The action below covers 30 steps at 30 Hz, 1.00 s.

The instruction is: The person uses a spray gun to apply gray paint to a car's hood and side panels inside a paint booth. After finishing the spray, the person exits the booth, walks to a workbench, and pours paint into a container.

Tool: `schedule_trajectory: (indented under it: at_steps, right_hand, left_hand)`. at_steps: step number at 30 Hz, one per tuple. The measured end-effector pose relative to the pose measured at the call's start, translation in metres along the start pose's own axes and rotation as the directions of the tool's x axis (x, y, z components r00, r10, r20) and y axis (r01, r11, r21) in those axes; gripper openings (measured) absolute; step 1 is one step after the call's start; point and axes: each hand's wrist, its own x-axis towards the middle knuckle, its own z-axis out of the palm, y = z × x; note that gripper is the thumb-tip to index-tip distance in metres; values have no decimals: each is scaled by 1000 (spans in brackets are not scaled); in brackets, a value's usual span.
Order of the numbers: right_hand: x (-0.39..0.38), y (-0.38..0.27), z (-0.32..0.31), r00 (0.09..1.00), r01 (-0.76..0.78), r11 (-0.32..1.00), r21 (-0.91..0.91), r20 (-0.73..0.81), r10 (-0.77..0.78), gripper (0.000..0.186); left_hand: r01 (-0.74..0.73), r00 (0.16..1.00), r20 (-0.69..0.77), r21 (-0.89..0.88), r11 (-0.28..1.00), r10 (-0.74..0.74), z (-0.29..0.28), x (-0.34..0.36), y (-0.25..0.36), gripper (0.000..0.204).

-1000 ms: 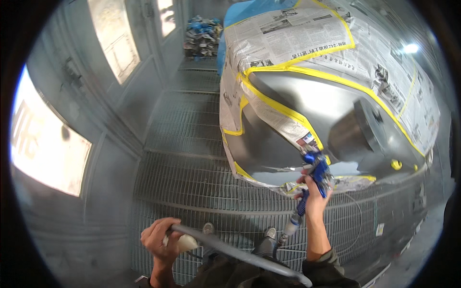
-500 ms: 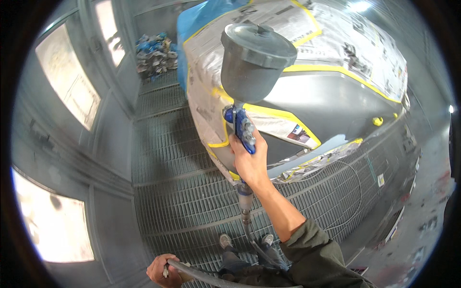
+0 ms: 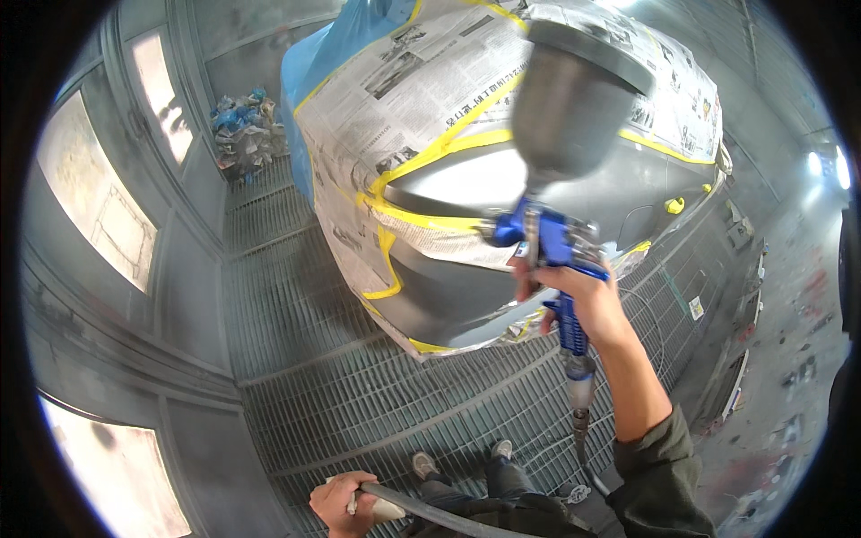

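Observation:
My right hand [image 3: 587, 296] is wrapped round the handle of a blue spray gun [image 3: 549, 235], its fingers at the trigger. A grey paint cup with a lid [image 3: 574, 108] sits on top of the gun, slightly blurred. Behind the gun is a grey car bumper [image 3: 448, 287], framed by yellow masking tape [image 3: 421, 215] and newspaper [image 3: 395, 81]. The gun stands apart from the panel. Low in view, my left hand [image 3: 345, 504] is closed round a grey air hose [image 3: 430, 513], with a small whitish thing against the palm that I cannot make out.
Blue plastic sheeting [image 3: 300, 81] covers the car's far left side. A heap of crumpled paper and plastic [image 3: 247, 134] lies at the back left wall. My feet stand on a metal floor grating [image 3: 296, 386]. A paint-spotted grey surface [image 3: 789, 386] runs along the right.
My right hand has swung the spray gun to the right across the bumper. The left hand has shifted slightly right with the hose. The view has turned a little.

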Motion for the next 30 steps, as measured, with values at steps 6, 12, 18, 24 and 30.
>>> schedule_trajectory:
  at_steps: [6,12,18,24,30]
  right_hand:
    - [53,-25,34,986,-30,989,-143,161,53,16]
    - [80,-41,-21,999,13,982,-190,-28,-18,17]
    - [100,-41,-112,984,8,972,-236,-169,-49,14]
    - [122,-47,-216,984,45,977,-209,-162,-80,15]
    - [147,-48,-336,989,46,983,-180,-127,-70,12]
  left_hand:
    - [-49,995,-89,49,998,54,6,6,3,14]
    - [-36,993,-110,114,993,48,14,13,14,17]
    - [-108,994,-15,27,994,108,56,21,33,18]
    - [-417,907,42,216,883,418,130,41,72,19]
    - [-396,915,125,461,794,384,233,42,139,15]
